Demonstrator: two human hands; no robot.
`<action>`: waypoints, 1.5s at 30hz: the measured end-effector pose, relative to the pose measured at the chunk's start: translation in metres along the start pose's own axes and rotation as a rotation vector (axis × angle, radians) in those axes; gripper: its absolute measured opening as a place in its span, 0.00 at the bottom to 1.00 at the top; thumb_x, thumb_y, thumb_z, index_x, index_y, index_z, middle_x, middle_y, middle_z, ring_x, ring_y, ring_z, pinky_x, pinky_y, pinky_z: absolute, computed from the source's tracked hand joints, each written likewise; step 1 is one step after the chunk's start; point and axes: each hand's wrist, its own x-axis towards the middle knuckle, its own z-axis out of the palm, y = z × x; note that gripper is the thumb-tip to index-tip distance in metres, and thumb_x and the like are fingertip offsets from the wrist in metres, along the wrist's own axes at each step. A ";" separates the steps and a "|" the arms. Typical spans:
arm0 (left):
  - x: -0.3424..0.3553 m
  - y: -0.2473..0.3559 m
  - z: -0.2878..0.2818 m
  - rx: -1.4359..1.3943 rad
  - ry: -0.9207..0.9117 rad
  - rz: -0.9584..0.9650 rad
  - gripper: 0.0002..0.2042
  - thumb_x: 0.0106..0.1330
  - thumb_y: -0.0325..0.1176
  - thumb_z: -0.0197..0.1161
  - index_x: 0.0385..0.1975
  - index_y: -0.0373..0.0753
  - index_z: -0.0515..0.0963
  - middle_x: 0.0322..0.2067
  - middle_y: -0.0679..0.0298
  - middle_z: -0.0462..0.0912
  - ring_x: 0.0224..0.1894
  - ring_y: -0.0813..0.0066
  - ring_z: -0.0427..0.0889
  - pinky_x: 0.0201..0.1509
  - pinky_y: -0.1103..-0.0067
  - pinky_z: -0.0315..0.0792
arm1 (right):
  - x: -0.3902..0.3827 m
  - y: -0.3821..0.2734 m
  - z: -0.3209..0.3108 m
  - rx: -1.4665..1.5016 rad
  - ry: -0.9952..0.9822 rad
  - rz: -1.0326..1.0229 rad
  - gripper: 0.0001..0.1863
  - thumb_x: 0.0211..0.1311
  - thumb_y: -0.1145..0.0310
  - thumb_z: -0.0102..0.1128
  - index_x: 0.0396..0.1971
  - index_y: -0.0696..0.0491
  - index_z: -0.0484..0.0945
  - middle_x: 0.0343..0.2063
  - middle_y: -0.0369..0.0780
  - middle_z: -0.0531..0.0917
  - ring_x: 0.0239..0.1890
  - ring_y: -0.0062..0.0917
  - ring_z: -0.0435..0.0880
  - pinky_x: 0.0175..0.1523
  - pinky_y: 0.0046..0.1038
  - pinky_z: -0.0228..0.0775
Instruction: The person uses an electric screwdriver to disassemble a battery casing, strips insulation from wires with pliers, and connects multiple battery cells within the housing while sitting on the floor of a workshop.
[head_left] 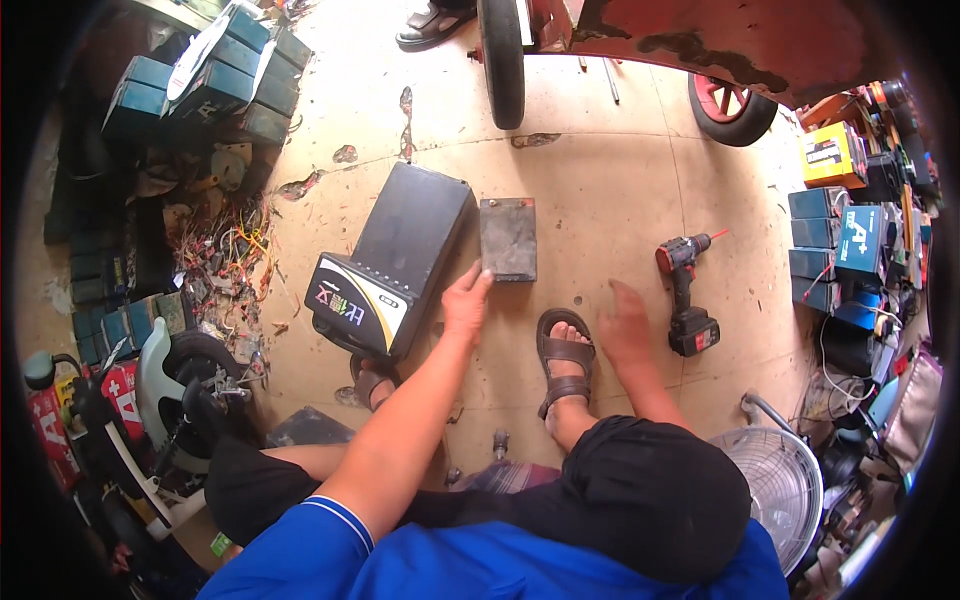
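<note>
My left hand (466, 300) has its fingers on the lower left corner of a worn dark grey battery (508, 240), gripping it there. Just left of it lies a long dark grey case (410, 235) with a black, printed front end (360, 305). My right hand (625, 320) is held apart from the battery, above the floor beside my sandaled foot (565, 365), fingers loosely bent and apart, with nothing visible in them. A cordless drill (680, 280) with a red bit lies to its right.
Stacked batteries (205, 85) and tangled wires (225, 260) line the left. A red wheeled vehicle (660, 30) stands ahead, another person's sandaled foot (430, 25) near it. A scooter (190, 390) is at lower left. More batteries (820, 240) and a metal fan (765, 480) are right.
</note>
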 end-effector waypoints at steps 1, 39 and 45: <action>0.011 -0.016 -0.026 -0.287 -0.006 -0.173 0.22 0.75 0.38 0.63 0.63 0.32 0.75 0.58 0.58 0.83 0.58 0.67 0.81 0.64 0.75 0.72 | -0.003 -0.017 0.008 0.016 -0.004 -0.018 0.26 0.57 0.71 0.65 0.58 0.59 0.75 0.55 0.52 0.79 0.59 0.47 0.77 0.65 0.42 0.69; -0.019 0.038 0.016 0.203 0.003 0.045 0.29 0.68 0.24 0.65 0.67 0.19 0.64 0.64 0.45 0.76 0.65 0.67 0.78 0.69 0.78 0.69 | 0.068 -0.087 0.053 0.599 -0.343 0.171 0.40 0.61 0.60 0.69 0.71 0.59 0.65 0.64 0.56 0.75 0.67 0.45 0.75 0.70 0.35 0.68; -0.020 0.027 0.027 0.137 -0.048 -0.004 0.27 0.67 0.21 0.65 0.65 0.19 0.68 0.61 0.47 0.79 0.61 0.68 0.81 0.65 0.79 0.73 | 0.069 -0.089 0.048 0.388 -0.234 0.112 0.40 0.58 0.64 0.69 0.71 0.56 0.67 0.62 0.53 0.78 0.63 0.45 0.79 0.67 0.36 0.70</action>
